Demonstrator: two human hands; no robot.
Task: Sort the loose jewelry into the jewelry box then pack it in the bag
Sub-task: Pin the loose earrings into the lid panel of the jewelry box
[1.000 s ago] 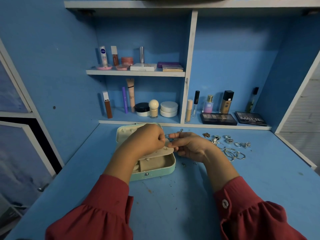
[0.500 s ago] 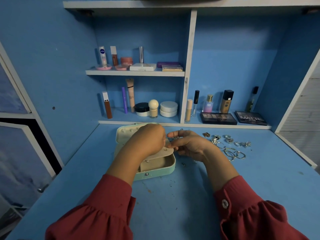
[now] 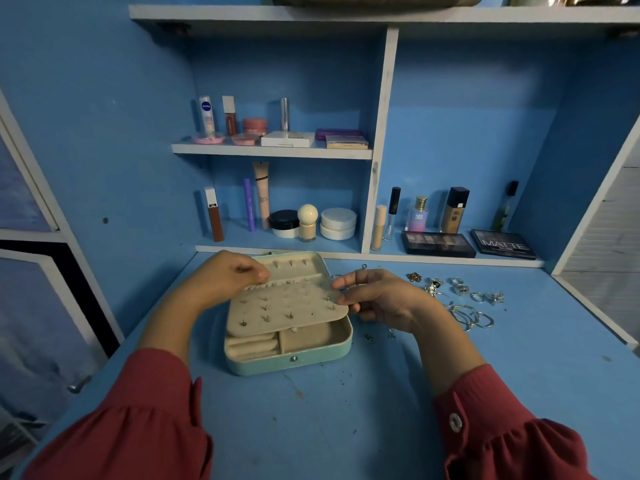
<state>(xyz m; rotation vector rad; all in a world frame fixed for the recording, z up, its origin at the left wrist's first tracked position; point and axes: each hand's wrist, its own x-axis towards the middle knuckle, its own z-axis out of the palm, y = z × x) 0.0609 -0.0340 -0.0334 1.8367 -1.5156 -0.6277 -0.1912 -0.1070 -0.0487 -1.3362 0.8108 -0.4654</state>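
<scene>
We've got the jewelry box (image 3: 289, 355) sitting open in the middle of the frame on the blue desk (image 3: 346, 427), its long axis running left to right. The left hand (image 3: 230, 277) pinches the far-left edge of the beige earring panel (image 3: 287, 308), and the right hand (image 3: 377, 297) grips the panel's right edge between thumb and fingers; something small and silvery may be tucked in those fingers too, can't tell.

What the next move hinges on: the loose jewelry (image 3: 460, 299) lies to the right of the box, spread toward center-right of the frame — so the right hand is clearly the nearer one, with the rings and bangles just past its wrist. A couple of tiny pieces (image 3: 379, 336) sit on the desk right beside the box's right end.

Contents: the panel has a handful of stud earrings poked through it, and it hovers tilted over the lower tray. The tray's compartments — ring rolls on the left, a square pocket beside them — look empty where visible. No bag that we can identify for sure.
</scene>
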